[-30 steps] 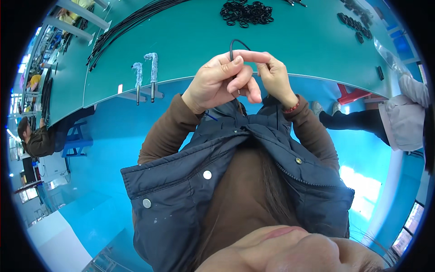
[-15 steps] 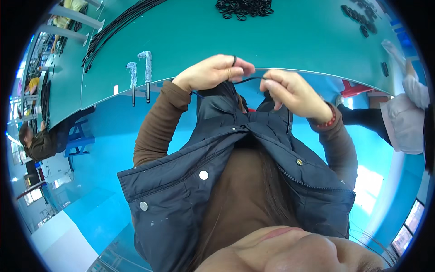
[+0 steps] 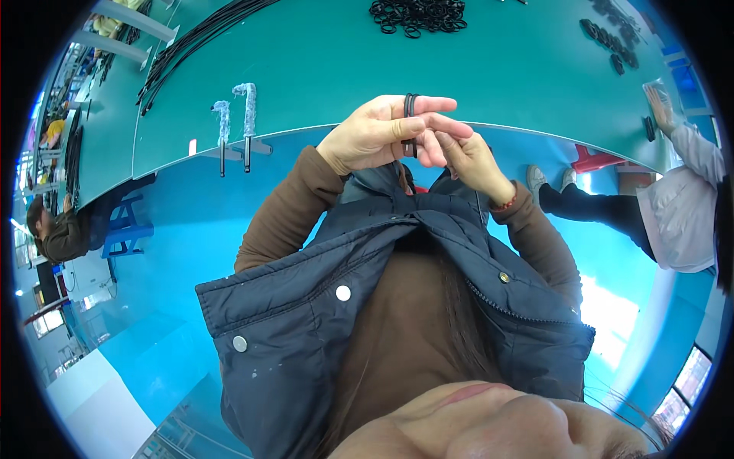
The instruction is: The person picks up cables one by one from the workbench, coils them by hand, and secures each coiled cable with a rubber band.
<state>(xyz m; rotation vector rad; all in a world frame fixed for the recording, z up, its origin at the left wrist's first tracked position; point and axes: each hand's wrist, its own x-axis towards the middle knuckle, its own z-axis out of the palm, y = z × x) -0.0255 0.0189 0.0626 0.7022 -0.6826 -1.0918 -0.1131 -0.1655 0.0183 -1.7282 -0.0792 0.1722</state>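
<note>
Held upright at the near edge of a green table, a small black cable coil, looped around the fingers of the left hand and pinched by its thumb. Pressed against it from below, the right hand, fingertips closed on the coil's lower part (exact grip partly hidden behind the left fingers). Farther back on the table, a pile of black coils, long black cables and two foam-wrapped pegs.
</note>
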